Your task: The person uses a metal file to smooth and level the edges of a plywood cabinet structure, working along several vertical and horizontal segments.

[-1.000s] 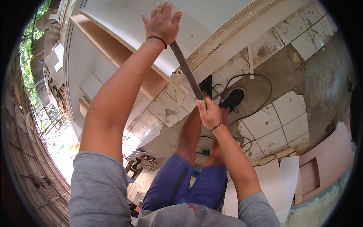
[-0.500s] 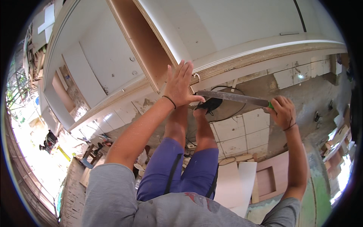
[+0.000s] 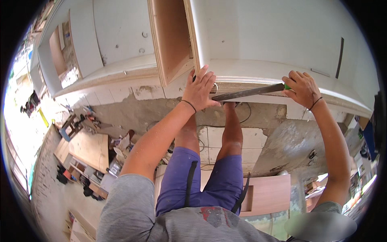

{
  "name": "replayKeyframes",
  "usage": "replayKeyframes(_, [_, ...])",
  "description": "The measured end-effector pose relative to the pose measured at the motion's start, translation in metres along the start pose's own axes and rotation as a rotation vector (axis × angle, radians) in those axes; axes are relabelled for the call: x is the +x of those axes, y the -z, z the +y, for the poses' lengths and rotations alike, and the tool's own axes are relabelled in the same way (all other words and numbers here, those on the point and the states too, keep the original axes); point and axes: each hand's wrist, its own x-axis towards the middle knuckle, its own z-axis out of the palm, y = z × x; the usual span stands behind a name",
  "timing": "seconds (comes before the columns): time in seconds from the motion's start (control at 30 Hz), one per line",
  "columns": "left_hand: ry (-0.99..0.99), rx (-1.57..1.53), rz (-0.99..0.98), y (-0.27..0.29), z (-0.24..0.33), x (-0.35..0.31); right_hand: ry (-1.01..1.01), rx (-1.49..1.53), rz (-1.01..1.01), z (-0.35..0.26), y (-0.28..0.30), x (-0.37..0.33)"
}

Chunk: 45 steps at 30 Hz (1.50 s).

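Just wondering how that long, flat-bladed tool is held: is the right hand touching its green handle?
Touching. The head view shows the right hand with fingers curled over the green handle, whose dark blade sticks out leftward.

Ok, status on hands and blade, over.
Right hand gripping green handle. Left hand at cabinet divider, near blade tip. Blade along cabinet front edge; contact unclear.

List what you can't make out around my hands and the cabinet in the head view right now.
Green handle: head view, mostly covered by the right hand.
Left hand: head view, its back hides the palm, so whether that presses on anything is unclear.
Long flat tool: head view, its edge is too small to show any teeth.
Cabinet: head view, its upper part is cut off by the picture's top edge.
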Motion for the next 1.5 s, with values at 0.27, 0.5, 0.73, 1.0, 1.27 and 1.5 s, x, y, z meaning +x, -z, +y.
replayKeyframes(0.27, [-0.083,0.013,0.022,-0.003,-0.006,0.002,0.081,0.086,-0.222,0.020,-0.010,0.035])
replayKeyframes(0.5, [-0.091,0.040,-0.054,0.003,-0.006,-0.002,0.040,0.069,-0.242,0.002,-0.018,0.041])
replayKeyframes(0.73, [-0.112,-0.004,-0.062,-0.001,-0.008,0.001,0.041,-0.097,-0.282,0.010,0.004,0.074])
replayKeyframes(1.0, [-0.130,-0.003,-0.009,0.007,-0.009,0.000,0.043,-0.126,-0.378,0.006,0.005,0.075])
replayKeyframes(1.27, [-0.133,0.025,0.074,-0.005,-0.012,-0.001,0.088,-0.107,-0.415,0.001,0.002,0.091])
replayKeyframes(1.5, [-0.186,0.031,0.078,-0.010,-0.021,0.005,0.128,-0.218,-0.277,0.025,0.034,0.112])
